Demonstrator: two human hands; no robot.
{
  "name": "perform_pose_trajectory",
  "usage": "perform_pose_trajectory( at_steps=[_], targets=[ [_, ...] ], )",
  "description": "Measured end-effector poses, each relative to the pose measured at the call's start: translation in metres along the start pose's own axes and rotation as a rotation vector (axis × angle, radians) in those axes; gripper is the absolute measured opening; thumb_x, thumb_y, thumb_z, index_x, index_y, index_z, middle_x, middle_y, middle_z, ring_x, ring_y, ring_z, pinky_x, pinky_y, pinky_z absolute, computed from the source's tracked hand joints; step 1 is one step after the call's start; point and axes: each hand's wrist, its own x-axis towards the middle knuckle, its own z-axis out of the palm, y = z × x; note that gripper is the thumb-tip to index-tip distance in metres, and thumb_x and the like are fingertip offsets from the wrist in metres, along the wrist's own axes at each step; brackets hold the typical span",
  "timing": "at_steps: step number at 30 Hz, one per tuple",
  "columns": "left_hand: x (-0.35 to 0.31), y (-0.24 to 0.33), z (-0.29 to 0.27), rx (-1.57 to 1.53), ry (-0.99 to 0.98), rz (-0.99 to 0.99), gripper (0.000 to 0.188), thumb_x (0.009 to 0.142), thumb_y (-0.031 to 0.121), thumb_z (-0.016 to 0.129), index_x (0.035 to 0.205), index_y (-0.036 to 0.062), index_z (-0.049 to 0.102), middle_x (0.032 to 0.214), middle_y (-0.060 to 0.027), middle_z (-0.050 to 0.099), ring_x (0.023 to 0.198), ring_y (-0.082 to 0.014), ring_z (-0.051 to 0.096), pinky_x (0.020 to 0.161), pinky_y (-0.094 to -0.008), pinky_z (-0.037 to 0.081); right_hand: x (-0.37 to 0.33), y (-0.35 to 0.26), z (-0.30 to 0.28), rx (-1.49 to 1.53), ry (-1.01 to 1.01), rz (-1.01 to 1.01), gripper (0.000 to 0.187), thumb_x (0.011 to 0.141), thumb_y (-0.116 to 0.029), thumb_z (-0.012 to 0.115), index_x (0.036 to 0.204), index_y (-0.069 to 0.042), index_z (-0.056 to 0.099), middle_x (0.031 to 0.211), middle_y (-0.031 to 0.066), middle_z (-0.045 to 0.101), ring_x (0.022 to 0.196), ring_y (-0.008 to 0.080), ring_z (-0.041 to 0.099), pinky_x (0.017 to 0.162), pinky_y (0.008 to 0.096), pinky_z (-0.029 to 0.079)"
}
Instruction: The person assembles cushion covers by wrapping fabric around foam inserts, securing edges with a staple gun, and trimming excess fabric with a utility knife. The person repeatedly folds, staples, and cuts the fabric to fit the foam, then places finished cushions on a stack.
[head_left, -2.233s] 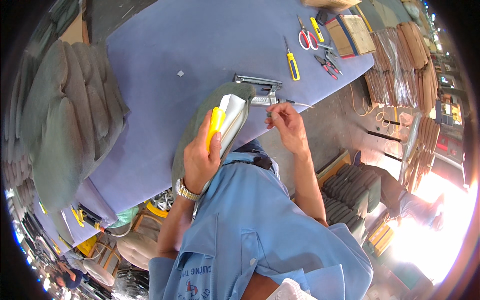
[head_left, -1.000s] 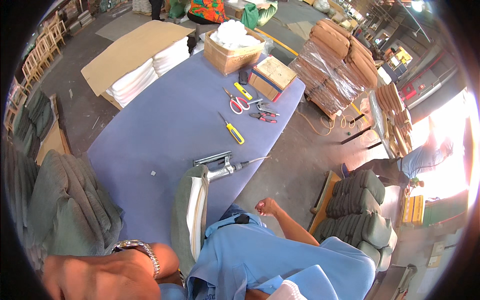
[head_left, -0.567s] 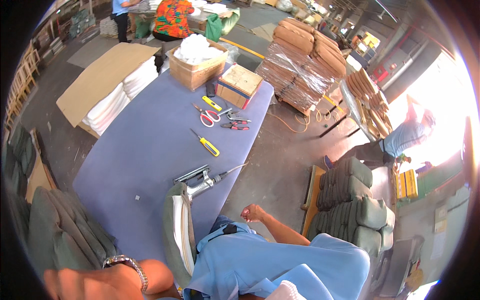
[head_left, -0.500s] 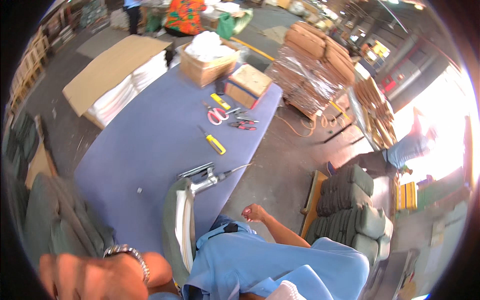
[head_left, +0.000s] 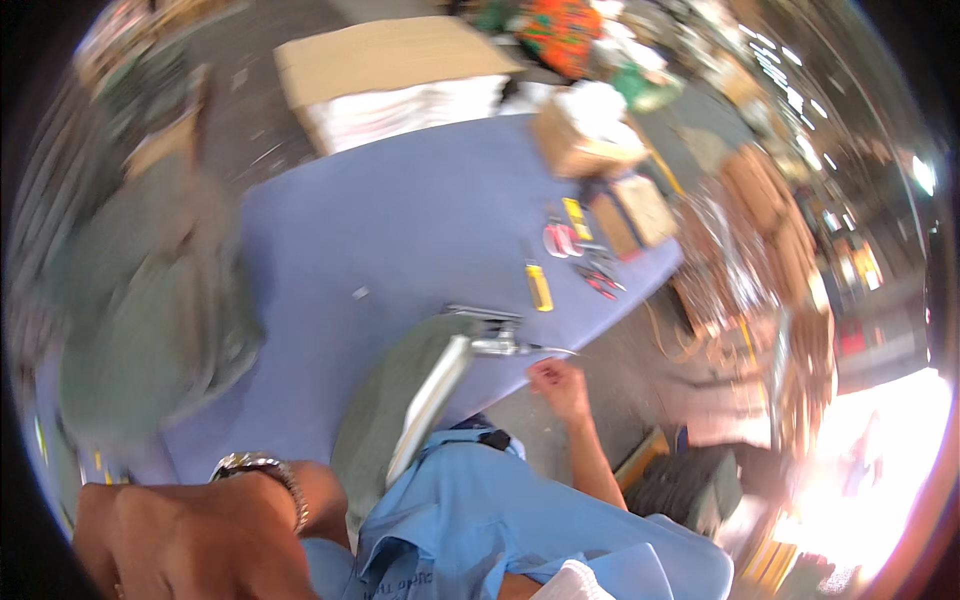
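Observation:
My left hand (head_left: 185, 535) is large at the lower left, back of the hand up, with a metal-band watch on the wrist. Its fingertips are cut off or hidden, so its grip does not show. My right hand (head_left: 560, 388) hovers by the table's near right edge, fingers loosely curled with nothing visible in them. Just above it is a silver air staple gun (head_left: 495, 345), its thin end pointing toward the hand. Between my hands, a green padded cushion (head_left: 385, 410) with a white edge strip leans against my blue shirt, its top touching the staple gun.
On the blue table (head_left: 330, 240) lie a yellow-handled screwdriver (head_left: 539, 288), scissors (head_left: 562, 240), pliers (head_left: 600, 282) and a yellow cutter (head_left: 576, 217). Two cardboard boxes (head_left: 640, 210) stand at its far right corner. Dark green cushions (head_left: 150, 300) are piled at left.
The view has swung left, so the table and tools sit further right. My right hand has risen from beside my body to near the staple gun.

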Motion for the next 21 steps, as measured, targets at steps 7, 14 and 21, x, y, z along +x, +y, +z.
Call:
perform_pose_trajectory(
  at_steps=[7, 14, 21],
  targets=[
    [-0.13, 0.043, 0.183, 0.313, 0.104, 0.421, 0.015, 0.09, 0.004, 0.069, 0.077, -0.0021, 0.073, 0.073, -0.0214, 0.072, 0.07, -0.0297, 0.074, 0.077, -0.0488, 0.064, 0.051, -0.143, 0.035, 0.079, -0.131, -0.472, 0.015, 0.094, 0.001, 0.066, 0.108, -0.002, 0.065, 0.08, 0.0054, 0.066, 0.071, 0.0133, 0.065, 0.066, 0.0272, 0.052],
    [-0.184, -0.018, 0.279, 1.202, 0.353, 0.93, 0.013, 0.094, 0.01, 0.067, 0.085, 0.0014, 0.07, 0.068, -0.0098, 0.073, 0.065, -0.021, 0.072, 0.092, -0.043, 0.055, -0.007, -0.27, 0.152, 0.775, -0.615, -0.983, 0.016, 0.103, -0.008, 0.058, 0.117, 0.001, 0.06, 0.084, 0.016, 0.067, 0.066, 0.0224, 0.059, 0.063, 0.0344, 0.054],
    [-0.229, -0.032, 0.213, 1.784, 1.209, 1.033, 0.047, 0.104, 0.039, 0.049, 0.124, -0.0022, 0.06, 0.072, -0.0043, 0.061, 0.071, -0.0153, 0.064, 0.089, -0.0405, 0.053, -0.117, -0.224, 0.26, -0.11, -1.484, -1.149, 0.039, 0.09, -0.025, 0.078, 0.124, -0.007, 0.07, 0.14, 0.0164, 0.061, 0.1, 0.0301, 0.072, 0.085, 0.0358, 0.058]
  ],
)
